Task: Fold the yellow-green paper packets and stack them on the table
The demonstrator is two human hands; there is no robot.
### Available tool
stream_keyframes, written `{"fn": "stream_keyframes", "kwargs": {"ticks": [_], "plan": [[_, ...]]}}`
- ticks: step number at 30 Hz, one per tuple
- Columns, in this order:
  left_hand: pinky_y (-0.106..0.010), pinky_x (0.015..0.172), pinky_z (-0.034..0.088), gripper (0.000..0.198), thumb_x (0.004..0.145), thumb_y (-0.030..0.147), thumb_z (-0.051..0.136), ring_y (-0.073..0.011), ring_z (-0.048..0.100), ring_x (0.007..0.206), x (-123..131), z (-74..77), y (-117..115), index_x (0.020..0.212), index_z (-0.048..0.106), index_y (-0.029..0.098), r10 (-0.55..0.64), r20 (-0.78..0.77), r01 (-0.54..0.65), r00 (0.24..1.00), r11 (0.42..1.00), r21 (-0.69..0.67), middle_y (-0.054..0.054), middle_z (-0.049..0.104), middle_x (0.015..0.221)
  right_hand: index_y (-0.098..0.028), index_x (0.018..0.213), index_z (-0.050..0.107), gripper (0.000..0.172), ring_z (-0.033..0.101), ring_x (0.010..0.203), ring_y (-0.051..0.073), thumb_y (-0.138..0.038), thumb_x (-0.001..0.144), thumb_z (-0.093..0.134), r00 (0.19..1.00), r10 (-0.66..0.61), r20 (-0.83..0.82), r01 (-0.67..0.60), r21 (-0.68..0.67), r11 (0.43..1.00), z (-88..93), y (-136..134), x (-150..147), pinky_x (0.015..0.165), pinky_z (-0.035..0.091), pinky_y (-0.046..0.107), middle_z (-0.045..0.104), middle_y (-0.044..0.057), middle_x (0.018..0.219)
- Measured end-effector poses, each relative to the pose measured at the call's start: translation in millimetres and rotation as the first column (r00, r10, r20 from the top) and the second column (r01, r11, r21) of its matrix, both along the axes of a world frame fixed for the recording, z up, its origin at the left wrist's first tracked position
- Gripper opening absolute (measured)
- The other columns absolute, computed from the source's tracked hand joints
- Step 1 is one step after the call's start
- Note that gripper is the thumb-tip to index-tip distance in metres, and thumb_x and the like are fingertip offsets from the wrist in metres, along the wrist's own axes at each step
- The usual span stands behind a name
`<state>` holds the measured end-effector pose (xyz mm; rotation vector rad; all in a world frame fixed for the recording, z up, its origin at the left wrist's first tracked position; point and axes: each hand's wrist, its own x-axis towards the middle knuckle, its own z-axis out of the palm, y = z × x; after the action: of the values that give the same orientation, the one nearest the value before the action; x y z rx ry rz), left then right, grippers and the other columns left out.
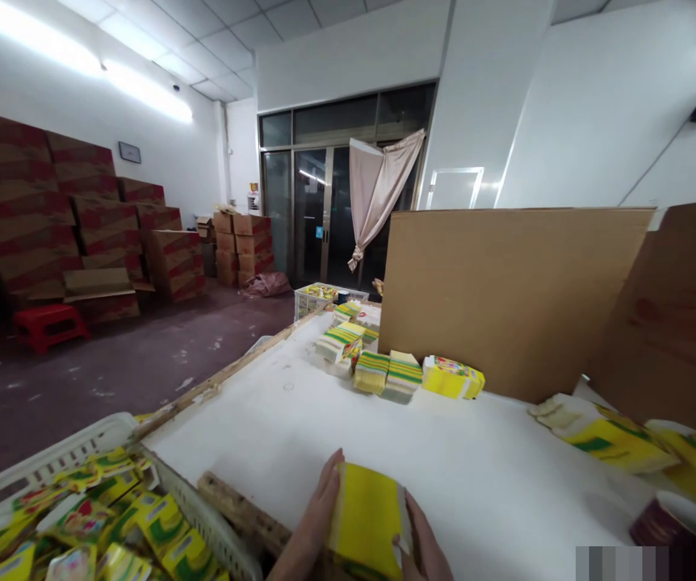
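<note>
A thick stack of yellow printed cards (367, 512) is between my hands at the near edge of the white tabletop (251, 436). My left hand (316, 516) presses along its left side with fingers straight. My right hand (424, 537) closes on its right side, the thumb near the front face. On the table ahead stand more stacks of yellow, green and white cards (372, 371), along with a yellow bundle (452, 378). To my left, a white plastic basket (203, 516) holds many yellow-green folded packets (160, 528).
A large cardboard panel (505, 298) stands across the table's far right. More yellow packaging (614, 436) and a dark red round container (681, 520) lie at right. Beyond are stacked cartons (21, 210), a red stool (51, 324) and a far basket (312, 303).
</note>
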<state>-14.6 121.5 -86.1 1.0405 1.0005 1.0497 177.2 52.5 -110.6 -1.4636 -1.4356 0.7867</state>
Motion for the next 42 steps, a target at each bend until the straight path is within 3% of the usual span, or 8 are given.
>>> {"fn": "stream_keyframes", "kwargs": {"ticks": [3, 10, 16, 25, 30, 36, 42], "plan": [[-0.035, 0.109, 0.027, 0.077, 0.076, 0.066, 0.041, -0.0245, 0.03, 0.132, -2, -0.6, 0, 0.133, 0.033, 0.016, -0.041, 0.009, 0.04, 0.999, 0.994, 0.097, -0.011, 0.032, 0.144, -0.016, 0.133, 0.037, 0.06, 0.035, 0.13, 0.025, -0.046, 0.082, 0.045, 1.0, -0.019, -0.024, 0.021, 0.055, 0.998, 0.4, -3, -1, 0.106, 0.033, 0.036, 0.04, 0.01, 0.14], [-0.037, 0.107, 0.03, 0.075, 0.078, 0.064, 0.04, -0.0249, 0.033, 0.13, -6, -4.5, 0, 0.136, 0.027, 0.018, -0.14, 0.043, 0.135, 0.989, 0.987, 0.09, -0.011, 0.03, 0.145, -0.02, 0.134, 0.036, 0.055, 0.035, 0.13, 0.024, -0.037, 0.083, 0.048, 0.997, -0.055, -0.05, 0.06, 0.089, 0.994, 8.2, -9, -4, 0.107, 0.032, 0.042, 0.038, 0.01, 0.141], [-0.04, 0.105, 0.031, 0.074, 0.079, 0.063, 0.04, -0.0269, 0.036, 0.129, -5, -6.3, 2, 0.137, 0.025, 0.02, -0.161, 0.073, 0.156, 0.984, 0.986, 0.065, -0.011, 0.031, 0.144, -0.023, 0.134, 0.034, 0.056, 0.039, 0.127, 0.023, -0.033, 0.081, 0.05, 0.996, -0.046, -0.083, 0.054, 0.096, 0.994, 11.4, -10, -6, 0.105, 0.034, 0.045, 0.04, 0.009, 0.14], [-0.04, 0.1, 0.037, 0.078, 0.076, 0.065, 0.042, -0.0277, 0.043, 0.123, -5, 3.9, -2, 0.138, 0.023, 0.021, -0.169, 0.097, 0.167, 0.981, 0.986, 0.025, -0.012, 0.029, 0.145, -0.021, 0.133, 0.039, 0.057, 0.04, 0.126, 0.025, -0.031, 0.079, 0.053, 0.997, -0.074, -0.034, 0.076, 0.069, 0.995, 20.0, -12, -7, 0.106, 0.032, 0.044, 0.043, 0.01, 0.138], [-0.04, 0.101, 0.036, 0.077, 0.078, 0.064, 0.04, -0.0271, 0.04, 0.126, -5, 4.6, -3, 0.138, 0.021, 0.021, -0.15, 0.073, 0.148, 0.986, 0.988, 0.034, -0.012, 0.027, 0.146, -0.022, 0.134, 0.036, 0.056, 0.039, 0.127, 0.023, -0.032, 0.081, 0.05, 0.997, -0.035, -0.067, 0.04, 0.073, 0.997, 20.6, -13, -5, 0.107, 0.031, 0.044, 0.041, 0.009, 0.139], [-0.041, 0.099, 0.037, 0.073, 0.079, 0.062, 0.039, -0.0279, 0.043, 0.122, -6, 7.6, -6, 0.136, 0.025, 0.019, -0.155, 0.046, 0.154, 0.987, 0.987, 0.044, -0.014, 0.036, 0.141, -0.022, 0.134, 0.035, 0.056, 0.04, 0.127, 0.023, -0.033, 0.081, 0.05, 0.996, -0.014, -0.091, 0.019, 0.054, 0.998, 19.6, -13, -4, 0.106, 0.031, 0.043, 0.04, 0.009, 0.14], [-0.039, 0.096, 0.039, 0.063, 0.079, 0.057, 0.045, -0.0253, 0.052, 0.111, -9, 24.1, -17, 0.129, 0.036, 0.02, -0.157, 0.0, 0.157, 0.988, 0.986, 0.058, -0.01, 0.053, 0.126, -0.022, 0.132, 0.038, 0.057, 0.038, 0.128, 0.027, -0.041, 0.079, 0.05, 0.996, -0.032, -0.083, 0.035, 0.038, 0.999, 14.6, -13, -2, 0.106, 0.031, 0.046, 0.041, 0.01, 0.139]]}}
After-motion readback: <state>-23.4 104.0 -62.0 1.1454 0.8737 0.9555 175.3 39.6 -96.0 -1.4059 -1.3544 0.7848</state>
